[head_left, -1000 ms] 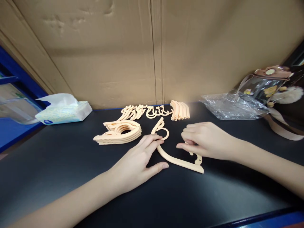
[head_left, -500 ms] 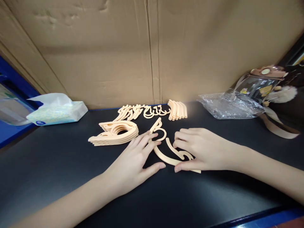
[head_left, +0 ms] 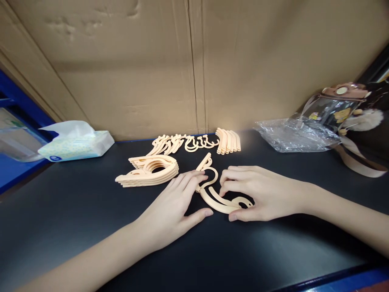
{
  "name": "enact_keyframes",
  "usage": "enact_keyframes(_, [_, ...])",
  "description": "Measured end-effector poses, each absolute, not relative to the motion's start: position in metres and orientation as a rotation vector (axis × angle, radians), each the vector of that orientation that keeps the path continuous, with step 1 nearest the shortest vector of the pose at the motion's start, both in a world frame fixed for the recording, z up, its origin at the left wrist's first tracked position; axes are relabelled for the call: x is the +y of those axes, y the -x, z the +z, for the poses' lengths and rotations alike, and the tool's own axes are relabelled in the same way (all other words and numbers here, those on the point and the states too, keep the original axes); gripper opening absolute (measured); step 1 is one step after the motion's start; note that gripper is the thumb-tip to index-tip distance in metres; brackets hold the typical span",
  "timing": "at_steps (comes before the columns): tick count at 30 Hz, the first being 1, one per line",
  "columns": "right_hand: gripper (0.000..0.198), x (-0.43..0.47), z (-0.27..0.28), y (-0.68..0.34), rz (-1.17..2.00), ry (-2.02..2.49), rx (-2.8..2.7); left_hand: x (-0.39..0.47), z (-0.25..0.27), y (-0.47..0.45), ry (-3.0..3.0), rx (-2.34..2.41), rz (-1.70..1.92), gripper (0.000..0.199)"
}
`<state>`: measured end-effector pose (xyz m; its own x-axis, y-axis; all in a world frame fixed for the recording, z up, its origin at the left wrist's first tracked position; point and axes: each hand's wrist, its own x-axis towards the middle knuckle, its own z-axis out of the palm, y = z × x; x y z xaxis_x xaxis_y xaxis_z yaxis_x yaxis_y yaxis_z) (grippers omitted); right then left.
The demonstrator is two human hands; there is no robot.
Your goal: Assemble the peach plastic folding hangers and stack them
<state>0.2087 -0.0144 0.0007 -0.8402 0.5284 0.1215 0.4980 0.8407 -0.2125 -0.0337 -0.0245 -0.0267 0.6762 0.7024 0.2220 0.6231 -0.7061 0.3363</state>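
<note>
A beige plastic folding clothes hanger (head_left: 214,205) lies on the black table between my hands, its curved arm bowed toward me. My left hand (head_left: 172,205) presses its bent fingers onto the hanger beside its round hook (head_left: 216,177), the thumb stretched apart on the table side. Along the inside of the curved arm lies a thinner curved piece (head_left: 219,197) with a ring-shaped end. My right hand (head_left: 258,194) grips the right end of both parts between thumb and fingers. Its palm hides part of that end.
Left of the hanger sits a stack of folded hangers (head_left: 152,177). Behind lie several curved parts (head_left: 162,144), loose hooks (head_left: 191,147) and a bundle of arm pieces (head_left: 227,141). A tissue box (head_left: 79,146), clear plastic bag (head_left: 294,136) and strapped bottle (head_left: 337,107) flank the table.
The right hand has brought the thinner piece down against the hanger's curved arm, narrowing the gap between them. The hook has swung slightly right. The left hand stays nearly in place.
</note>
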Motion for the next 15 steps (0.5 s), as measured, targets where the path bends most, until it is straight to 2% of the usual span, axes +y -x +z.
enact_keyframes(9, [0.009, -0.014, 0.0019, -0.211, 0.327, 0.809, -2.851, -0.0251, -0.0272, 0.0349, -2.632, 1.062, 0.498, 0.057])
enact_keyframes(15, [0.015, -0.0115, 0.0, -0.2126, 0.299, 0.821, -2.859, -0.0252, -0.027, 0.0342, -2.628, 1.09, 0.467, 0.054])
